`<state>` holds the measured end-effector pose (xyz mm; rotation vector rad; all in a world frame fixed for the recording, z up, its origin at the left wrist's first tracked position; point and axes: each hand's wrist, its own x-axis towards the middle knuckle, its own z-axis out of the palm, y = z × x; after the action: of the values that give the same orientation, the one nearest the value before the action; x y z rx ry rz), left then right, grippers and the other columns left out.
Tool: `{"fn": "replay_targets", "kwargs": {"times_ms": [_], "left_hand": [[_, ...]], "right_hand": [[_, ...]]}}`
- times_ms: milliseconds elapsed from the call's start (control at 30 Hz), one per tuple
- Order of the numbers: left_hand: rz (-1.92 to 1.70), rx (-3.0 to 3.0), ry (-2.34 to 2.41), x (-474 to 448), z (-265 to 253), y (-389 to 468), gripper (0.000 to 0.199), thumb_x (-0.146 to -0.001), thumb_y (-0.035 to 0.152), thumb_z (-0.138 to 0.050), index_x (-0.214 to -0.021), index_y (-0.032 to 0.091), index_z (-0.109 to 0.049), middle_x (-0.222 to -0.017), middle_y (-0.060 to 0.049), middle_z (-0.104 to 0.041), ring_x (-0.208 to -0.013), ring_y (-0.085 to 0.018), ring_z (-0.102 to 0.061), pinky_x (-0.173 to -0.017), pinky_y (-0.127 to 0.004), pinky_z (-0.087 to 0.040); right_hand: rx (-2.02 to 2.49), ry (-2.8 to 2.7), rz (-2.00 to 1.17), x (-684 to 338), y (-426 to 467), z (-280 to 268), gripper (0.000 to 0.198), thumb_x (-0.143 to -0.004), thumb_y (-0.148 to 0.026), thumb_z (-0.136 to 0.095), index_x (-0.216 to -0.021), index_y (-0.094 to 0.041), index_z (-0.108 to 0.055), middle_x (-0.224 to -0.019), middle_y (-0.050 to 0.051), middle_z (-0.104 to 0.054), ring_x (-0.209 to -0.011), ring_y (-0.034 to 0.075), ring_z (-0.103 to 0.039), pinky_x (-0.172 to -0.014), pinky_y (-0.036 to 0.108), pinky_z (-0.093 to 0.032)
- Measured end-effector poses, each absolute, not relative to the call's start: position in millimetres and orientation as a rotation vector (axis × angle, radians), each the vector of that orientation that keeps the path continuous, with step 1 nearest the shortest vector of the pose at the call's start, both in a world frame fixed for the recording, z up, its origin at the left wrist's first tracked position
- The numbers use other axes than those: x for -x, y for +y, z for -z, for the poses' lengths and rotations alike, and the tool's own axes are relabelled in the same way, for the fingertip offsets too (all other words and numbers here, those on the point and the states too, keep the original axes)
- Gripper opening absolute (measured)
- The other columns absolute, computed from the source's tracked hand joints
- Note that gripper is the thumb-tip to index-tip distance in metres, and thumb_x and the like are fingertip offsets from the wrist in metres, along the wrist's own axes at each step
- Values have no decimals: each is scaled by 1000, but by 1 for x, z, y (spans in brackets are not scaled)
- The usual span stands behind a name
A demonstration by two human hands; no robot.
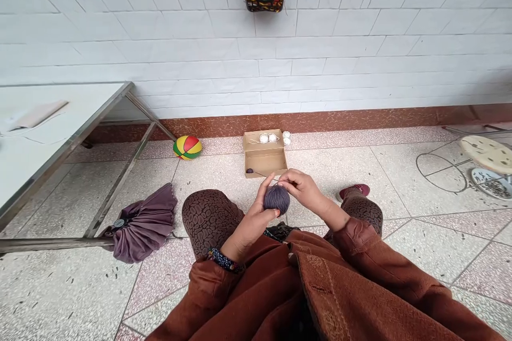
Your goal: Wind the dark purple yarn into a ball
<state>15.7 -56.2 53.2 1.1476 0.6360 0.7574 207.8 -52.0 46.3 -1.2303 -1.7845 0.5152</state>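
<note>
My left hand [256,218] is wrapped round a dark purple ball of yarn [277,200], held above my lap with the thumb across its lower side. My right hand [300,186] pinches the strand of yarn close to the top right of the ball. From there a dark strand runs to a small dark yarn ball [250,171] in the left corner of an open cardboard box [266,161] on the floor. Two white yarn balls [268,138] rest in the box's lid part, and more white balls [286,137] sit just right of it.
A yellow, red and green ball [188,147] lies by the wall. Left are a metal-framed table [120,90] and a folded purple umbrella [144,224]. At right stand a round stool [488,152] and a tray of dark bits [494,184]. A black basket [264,2] hangs on the wall.
</note>
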Motion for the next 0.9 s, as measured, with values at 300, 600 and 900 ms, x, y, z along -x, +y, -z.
{"fn": "replay_targets", "kwargs": {"times_ms": [300, 600, 900], "left_hand": [[-796, -744, 581, -22, -57, -49, 62, -77, 40, -57, -136, 23, -51, -127, -12, -60, -104, -28, -61, -76, -37, -49], [-898, -691, 558, -16, -56, -41, 52, -81, 43, -68, -128, 26, -55, -126, -9, -62, -102, -23, -63, -81, -37, -48], [-976, -566, 674, -8, -42, -36, 47, -72, 28, -80, -115, 23, -64, -114, -5, -66, -91, -14, -60, -73, -24, -48]], "right_hand": [[1327, -1739, -651, -203, -64, -19, 20, -101, -24, -46, -100, -19, -65, -88, 5, -66, -79, 16, -61, -75, 29, -49], [1261, -1905, -682, -204, -80, -7, 31, -105, -37, -43, -93, -18, -65, -84, 6, -67, -80, 16, -63, -77, 28, -50], [1158, -2006, -632, -222, -115, -53, 26, -103, -34, -48, -92, -19, -66, -78, 5, -67, -72, 15, -62, -68, 26, -49]]}}
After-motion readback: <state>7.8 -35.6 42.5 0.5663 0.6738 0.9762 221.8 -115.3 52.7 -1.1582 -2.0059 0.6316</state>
